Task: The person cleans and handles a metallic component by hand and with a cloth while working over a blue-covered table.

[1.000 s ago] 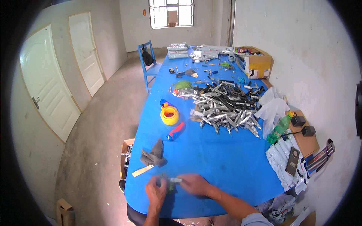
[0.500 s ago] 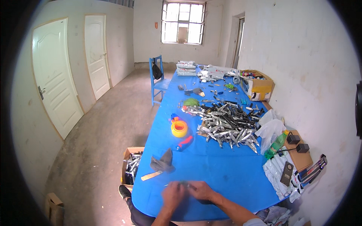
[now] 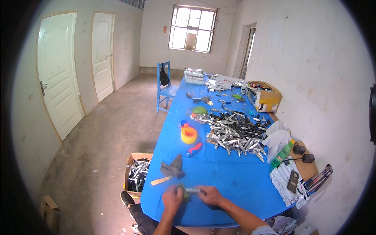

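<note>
Silver tube [image 3: 192, 190], one, was clamped in the right hand [image 3: 212, 195], beside one green wad [image 3: 185, 196] the left hand [image 3: 172, 199] gripped.

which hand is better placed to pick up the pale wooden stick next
Likely the left hand: it is nearer the wooden stick, though it grips a green wad. The right hand is farther off, holding the right end of a silvery piece.

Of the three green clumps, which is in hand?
The nearest green clump, at the left hand's fingers. The middle clump, beside the silver-black pile, and farthest clump lie untouched.
</note>
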Motion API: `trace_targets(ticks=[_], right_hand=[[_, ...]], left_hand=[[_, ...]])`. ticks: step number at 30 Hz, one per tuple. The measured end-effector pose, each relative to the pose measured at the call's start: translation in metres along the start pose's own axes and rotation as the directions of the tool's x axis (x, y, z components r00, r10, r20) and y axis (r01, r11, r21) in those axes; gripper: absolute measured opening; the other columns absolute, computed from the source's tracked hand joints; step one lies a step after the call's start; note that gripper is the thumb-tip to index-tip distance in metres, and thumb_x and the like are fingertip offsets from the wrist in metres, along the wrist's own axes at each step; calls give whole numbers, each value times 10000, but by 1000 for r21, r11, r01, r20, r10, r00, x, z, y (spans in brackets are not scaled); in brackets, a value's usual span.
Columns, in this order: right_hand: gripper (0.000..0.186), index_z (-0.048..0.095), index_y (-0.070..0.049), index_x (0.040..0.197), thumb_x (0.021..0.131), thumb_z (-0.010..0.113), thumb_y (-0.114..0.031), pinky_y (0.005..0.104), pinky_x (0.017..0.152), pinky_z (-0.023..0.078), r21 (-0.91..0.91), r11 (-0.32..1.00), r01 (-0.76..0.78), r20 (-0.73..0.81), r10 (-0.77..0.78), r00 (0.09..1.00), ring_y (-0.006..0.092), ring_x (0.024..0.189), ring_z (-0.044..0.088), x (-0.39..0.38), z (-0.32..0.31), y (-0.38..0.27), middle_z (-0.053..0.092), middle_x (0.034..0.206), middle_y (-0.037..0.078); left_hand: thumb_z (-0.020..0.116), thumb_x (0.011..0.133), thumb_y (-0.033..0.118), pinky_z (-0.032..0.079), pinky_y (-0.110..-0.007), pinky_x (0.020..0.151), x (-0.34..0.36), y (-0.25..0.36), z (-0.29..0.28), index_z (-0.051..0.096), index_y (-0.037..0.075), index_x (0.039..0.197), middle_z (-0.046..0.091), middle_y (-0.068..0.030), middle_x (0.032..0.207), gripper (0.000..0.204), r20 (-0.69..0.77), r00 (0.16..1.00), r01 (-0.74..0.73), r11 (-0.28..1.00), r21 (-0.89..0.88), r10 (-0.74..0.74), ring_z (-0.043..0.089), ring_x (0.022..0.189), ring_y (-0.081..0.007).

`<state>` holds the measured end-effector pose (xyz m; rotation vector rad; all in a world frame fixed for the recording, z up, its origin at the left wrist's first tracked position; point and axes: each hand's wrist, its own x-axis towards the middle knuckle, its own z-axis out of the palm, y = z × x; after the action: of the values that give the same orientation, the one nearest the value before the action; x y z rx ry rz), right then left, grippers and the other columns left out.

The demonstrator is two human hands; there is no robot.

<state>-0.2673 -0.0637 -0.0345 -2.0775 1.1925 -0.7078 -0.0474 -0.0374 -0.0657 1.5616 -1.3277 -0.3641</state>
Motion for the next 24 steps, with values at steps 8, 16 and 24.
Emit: trace_targets(ticks=[8, 16, 24], right_hand=[[324, 719, -91, 1291, 989, 649, -186, 415, 813, 581, 36, 994, -106, -74, 109, 991, 333, 900, 747, -13, 10, -27, 755, 1037, 190], [281, 729, -68, 1241, 975, 730, -157, 415, 806, 591, 56, 996, -76, -261, 88, 961, 350, 906, 748, -79, 45, -44, 756, 1080, 177], [254, 737, -19, 1162, 914, 770, -57, 360, 737, 584, 43, 999, -28, -397, 43, 917, 282, 823, 751, -100, 66, -64, 763, 992, 154]], left_hand=[[766, 949, 187, 559, -479, 690, -21, 24, -19, 746, 49, 1078, 719, -178, 942, 191, 81, 967, -244, 970, -3, 243, 703, 826, -409], [743, 972, 138, 555, -485, 700, -59, 20, -37, 713, 54, 1131, 696, -190, 976, 182, 148, 968, -203, 979, -13, 203, 691, 831, -425], [708, 993, 131, 559, -410, 694, -68, 6, -49, 737, -7, 1114, 738, -185, 942, 186, 205, 978, 46, 995, -92, -26, 726, 790, -322]])
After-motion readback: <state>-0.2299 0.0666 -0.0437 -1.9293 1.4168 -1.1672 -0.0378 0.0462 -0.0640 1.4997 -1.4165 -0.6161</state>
